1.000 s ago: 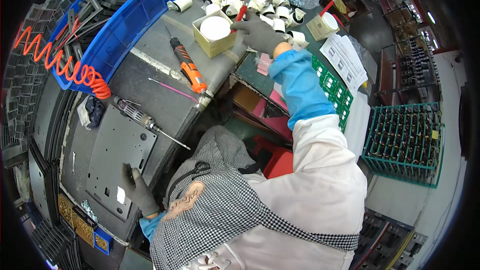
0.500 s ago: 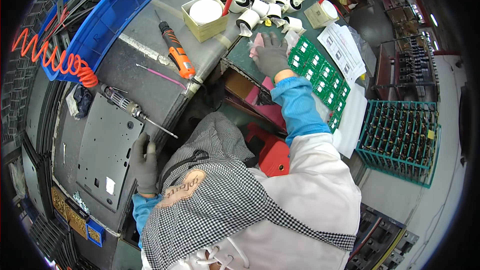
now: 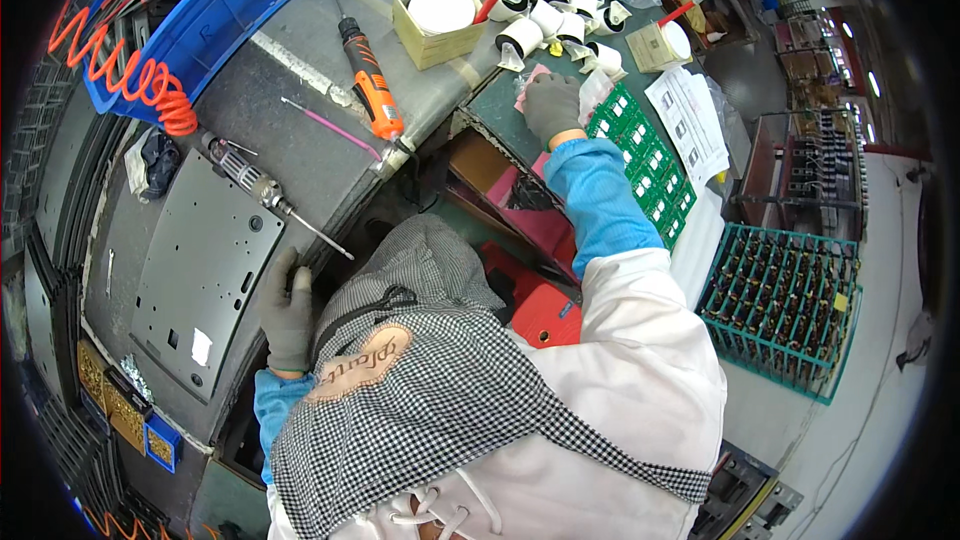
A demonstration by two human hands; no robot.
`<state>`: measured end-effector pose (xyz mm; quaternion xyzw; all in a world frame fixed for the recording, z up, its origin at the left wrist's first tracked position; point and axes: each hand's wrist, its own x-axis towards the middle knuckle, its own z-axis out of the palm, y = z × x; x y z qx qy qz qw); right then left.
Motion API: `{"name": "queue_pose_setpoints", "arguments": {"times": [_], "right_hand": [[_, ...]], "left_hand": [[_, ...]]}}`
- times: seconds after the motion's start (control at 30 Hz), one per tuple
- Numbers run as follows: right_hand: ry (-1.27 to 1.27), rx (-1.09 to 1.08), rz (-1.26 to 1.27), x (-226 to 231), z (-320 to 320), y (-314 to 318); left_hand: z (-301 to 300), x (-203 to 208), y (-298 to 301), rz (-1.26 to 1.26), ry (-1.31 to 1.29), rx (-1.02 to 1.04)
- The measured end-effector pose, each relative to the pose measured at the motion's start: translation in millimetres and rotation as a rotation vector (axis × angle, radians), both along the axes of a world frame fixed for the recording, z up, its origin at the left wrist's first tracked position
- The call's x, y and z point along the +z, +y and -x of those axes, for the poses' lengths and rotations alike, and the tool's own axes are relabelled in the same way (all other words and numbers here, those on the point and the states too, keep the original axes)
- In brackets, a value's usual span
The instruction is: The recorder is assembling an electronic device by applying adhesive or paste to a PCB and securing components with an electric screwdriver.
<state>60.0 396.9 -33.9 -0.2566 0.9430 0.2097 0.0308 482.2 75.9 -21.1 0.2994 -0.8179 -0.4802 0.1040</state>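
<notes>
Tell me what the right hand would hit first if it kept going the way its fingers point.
The right hand points up the bench; first in line are probably the white tape rolls just beyond the pink cloth it rests on, though depth is unclear.

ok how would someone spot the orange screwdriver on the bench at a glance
Start at the long blue bin along the far edge of the grey bench. Just right of it, beside a small cardboard box, lies the electric screwdriver. It alone has a bright orange and black body; the other driver nearby is bare metal.
</notes>
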Motion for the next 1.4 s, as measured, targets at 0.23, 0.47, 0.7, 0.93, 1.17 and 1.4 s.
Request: {"name": "queue_pose_setpoints", "arguments": {"times": [0.23,0.47,0.7,0.93,1.17,1.4], "right_hand": [[-0.162,-0.251,0.102,9,20,-3],[-0.248,-0.338,0.073,18,23,-12],[-0.205,-0.226,0.195,-2,25,10],[-0.056,-0.045,0.093,-6,12,9],[-0.350,-0.108,0.295,-1,23,12],[-0.440,-0.125,0.389,-5,23,5]], "left_hand": [[3,-1,-5,-0.046,-0.002,0.006],[3,-2,-14,-0.044,0.001,-0.022],[0,-5,-25,-0.026,-0.018,-0.034],[4,4,-28,-0.020,-0.026,-0.055],[-3,-8,-31,0.009,0.005,-0.037],[0,-4,-27,-0.013,0.016,-0.010]]}}
